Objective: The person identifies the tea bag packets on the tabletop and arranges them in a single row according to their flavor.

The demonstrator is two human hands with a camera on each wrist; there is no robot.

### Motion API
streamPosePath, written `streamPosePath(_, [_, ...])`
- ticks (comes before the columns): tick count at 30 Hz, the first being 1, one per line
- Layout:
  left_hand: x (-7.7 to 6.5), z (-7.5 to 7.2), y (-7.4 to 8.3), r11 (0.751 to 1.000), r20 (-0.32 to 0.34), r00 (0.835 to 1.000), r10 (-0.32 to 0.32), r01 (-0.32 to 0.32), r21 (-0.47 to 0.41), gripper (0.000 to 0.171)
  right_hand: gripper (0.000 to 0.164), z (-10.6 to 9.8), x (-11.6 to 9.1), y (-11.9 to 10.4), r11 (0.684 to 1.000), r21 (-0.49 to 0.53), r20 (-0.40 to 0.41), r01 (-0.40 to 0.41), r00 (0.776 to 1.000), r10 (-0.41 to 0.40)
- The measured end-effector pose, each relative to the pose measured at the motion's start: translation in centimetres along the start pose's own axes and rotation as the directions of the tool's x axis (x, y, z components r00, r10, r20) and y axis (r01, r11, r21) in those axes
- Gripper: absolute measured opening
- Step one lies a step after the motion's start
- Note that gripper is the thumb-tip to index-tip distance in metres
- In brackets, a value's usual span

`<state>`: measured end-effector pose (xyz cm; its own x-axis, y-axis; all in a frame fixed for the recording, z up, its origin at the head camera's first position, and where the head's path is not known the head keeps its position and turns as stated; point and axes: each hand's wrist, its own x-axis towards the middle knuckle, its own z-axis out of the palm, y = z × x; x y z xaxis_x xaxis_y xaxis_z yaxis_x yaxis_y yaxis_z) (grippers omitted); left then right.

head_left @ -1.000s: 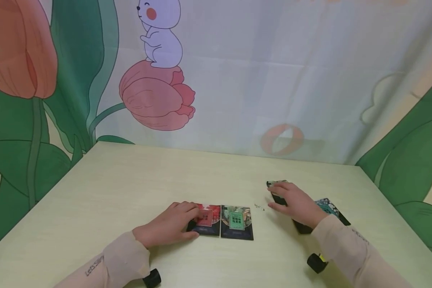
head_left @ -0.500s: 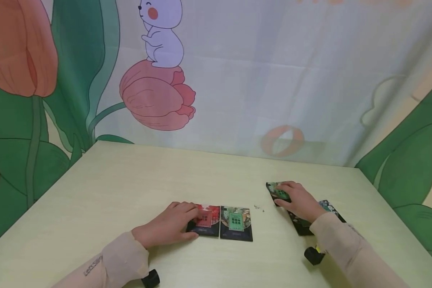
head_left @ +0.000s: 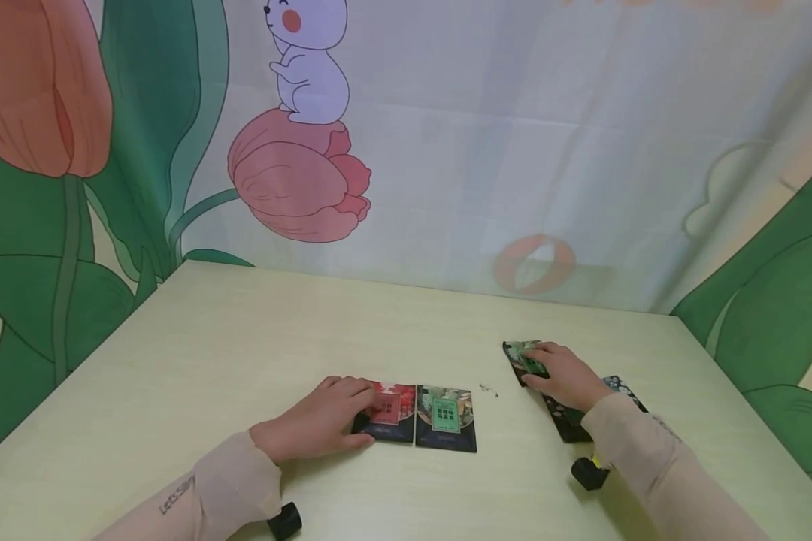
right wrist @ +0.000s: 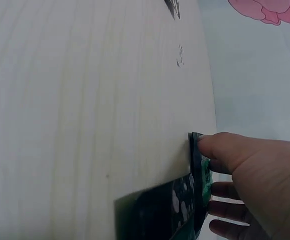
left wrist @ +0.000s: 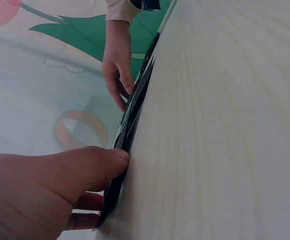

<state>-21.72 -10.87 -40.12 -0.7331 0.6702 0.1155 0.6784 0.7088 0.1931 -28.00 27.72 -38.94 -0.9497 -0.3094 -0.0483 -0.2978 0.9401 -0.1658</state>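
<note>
My left hand [head_left: 318, 421] is at the left end of a red-labelled flat sachet [head_left: 398, 413], its fingers over the top and its thumb at the near edge, as the left wrist view also shows. Right beside it lies a green-labelled sachet [head_left: 445, 419], flat on the table. Farther right, my right hand [head_left: 568, 377] holds another green-labelled sachet [head_left: 518, 361] by its right part, thumb on the near side. Under that wrist lie dark sachets, one with a white flower pattern [head_left: 619, 388]; the forearm partly hides them.
A small dark squiggly mark [head_left: 489, 390] shows on the pale table [head_left: 352, 323] between the two groups. Black wrist cameras [head_left: 589, 473] hang below both sleeves. A printed curtain [head_left: 446, 188] stands behind the table's far edge.
My right hand has shifted slightly right and its thumb and fingers have closed on the far green-labelled sachet, leaving more of it uncovered. My left hand has stayed in place.
</note>
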Motion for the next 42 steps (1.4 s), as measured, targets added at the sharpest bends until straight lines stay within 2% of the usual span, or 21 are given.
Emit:
streamPosePath(13, [0.2,0.1,0.0,1.000,0.008,1.000,-0.020,0.020,-0.018,0.048,0.057,0.3,0.9,-0.4,0.998,-0.067,0.002,-0.007,1.000,0.008])
streamPosePath(20, [0.0,0.1,0.0,0.999,0.017,0.999,-0.031,0.031,-0.033,0.049,0.060,0.3,0.8,-1.0,1.000,-0.029,0.017,-0.007,1.000,0.007])
streamPosePath(31, [0.2,0.4,-0.2,0.999,0.022,0.999,-0.029,0.030,-0.028,0.047,0.061,0.3,0.7,-1.8,0.998,-0.035,0.027,0.054,0.998,-0.054])
streamPosePath(42, [0.2,0.3,0.0,0.998,0.032,0.998,-0.045,0.046,-0.046,0.049,0.063,0.2,0.5,-2.3,0.995,-0.065,0.035,0.077,0.997,-0.075])
